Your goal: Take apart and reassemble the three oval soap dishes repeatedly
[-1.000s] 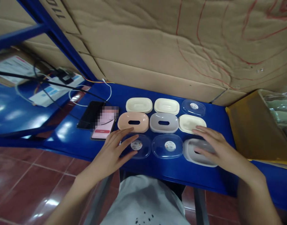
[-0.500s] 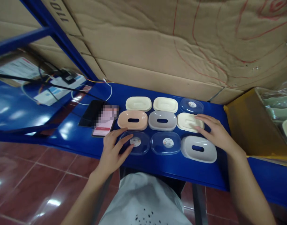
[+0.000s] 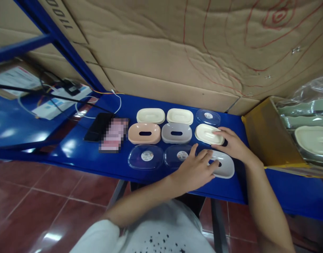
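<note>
My left hand (image 3: 195,170) reaches across to the right, its fingers spread over the left end of the grey slotted soap dish (image 3: 225,172). It partly hides that dish and the clear lid (image 3: 174,154) beside it. My right hand (image 3: 232,144) has its thumb and fingers around the right end of a cream oval soap dish tray (image 3: 206,133). Left of that tray sit a grey-lilac slotted dish (image 3: 176,139) and a peach slotted dish (image 3: 145,140). Another clear lid (image 3: 136,158) with a round label lies at the front left.
Two cream trays, one at the left (image 3: 150,116) and one in the middle (image 3: 179,116), stand in the back row beside a clear lid (image 3: 201,116). A phone (image 3: 114,135) lies left on the blue table (image 3: 98,165). At right stands an opened carton (image 3: 267,140) with wrapped dishes.
My left hand has left the front-left clear lid and swung right to the front grey dish. My right hand has closed in around the cream tray's end. The view has shifted slightly.
</note>
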A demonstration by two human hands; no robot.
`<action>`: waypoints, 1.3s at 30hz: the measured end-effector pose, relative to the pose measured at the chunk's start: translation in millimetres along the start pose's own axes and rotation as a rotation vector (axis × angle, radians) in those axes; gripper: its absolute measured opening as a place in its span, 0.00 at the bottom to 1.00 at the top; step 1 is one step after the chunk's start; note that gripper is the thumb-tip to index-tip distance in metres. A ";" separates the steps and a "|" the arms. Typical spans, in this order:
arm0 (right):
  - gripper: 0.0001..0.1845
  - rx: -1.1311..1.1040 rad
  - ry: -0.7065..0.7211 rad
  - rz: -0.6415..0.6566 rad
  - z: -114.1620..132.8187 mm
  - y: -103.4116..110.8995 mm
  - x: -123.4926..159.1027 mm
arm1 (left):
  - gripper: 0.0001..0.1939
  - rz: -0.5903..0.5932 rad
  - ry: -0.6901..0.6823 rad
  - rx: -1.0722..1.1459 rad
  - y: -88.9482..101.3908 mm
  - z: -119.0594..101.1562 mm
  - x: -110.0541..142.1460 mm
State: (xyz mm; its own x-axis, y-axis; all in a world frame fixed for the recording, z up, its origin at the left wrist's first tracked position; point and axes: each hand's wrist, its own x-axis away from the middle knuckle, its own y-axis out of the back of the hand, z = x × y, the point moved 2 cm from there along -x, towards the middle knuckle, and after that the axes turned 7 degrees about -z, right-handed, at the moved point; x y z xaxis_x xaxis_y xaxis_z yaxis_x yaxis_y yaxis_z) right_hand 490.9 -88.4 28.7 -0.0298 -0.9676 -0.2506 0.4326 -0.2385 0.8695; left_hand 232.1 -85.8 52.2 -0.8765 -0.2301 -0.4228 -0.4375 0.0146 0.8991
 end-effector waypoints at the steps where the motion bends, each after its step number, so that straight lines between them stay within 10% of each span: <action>1: 0.29 -0.014 0.006 -0.017 -0.3 2.3 0.0 | 0.21 0.009 -0.010 -0.003 -2.6 0.7 -2.7; 9: 0.25 0.027 -0.033 -0.213 -5.2 34.7 6.8 | 0.12 0.070 -0.045 -0.042 -5.7 30.6 -27.8; 16: 0.23 0.033 -0.067 -0.434 -25.9 48.2 13.9 | 0.18 0.182 0.134 0.039 -3.2 95.9 -102.9; 24: 0.20 0.036 -0.053 -0.485 -20.6 48.9 12.6 | 0.44 0.346 0.277 0.056 -41.7 168.0 -164.3; 31: 0.18 -0.009 -0.033 -0.404 -23.5 42.6 11.0 | 0.43 0.349 0.330 0.062 -40.0 174.2 -164.1; 39: 0.21 -0.072 -0.044 -0.300 -40.1 25.3 6.8 | 0.39 0.096 0.276 0.046 31.6 121.6 -93.6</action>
State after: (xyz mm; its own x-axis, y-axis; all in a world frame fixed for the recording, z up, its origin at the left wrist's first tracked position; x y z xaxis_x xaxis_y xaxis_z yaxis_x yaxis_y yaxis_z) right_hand 537.7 -97.7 31.8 -0.2041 -0.8582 -0.4710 0.4616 -0.5087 0.7268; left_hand 275.9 54.5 106.4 -0.8294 -0.4816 -0.2832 -0.3693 0.0922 0.9247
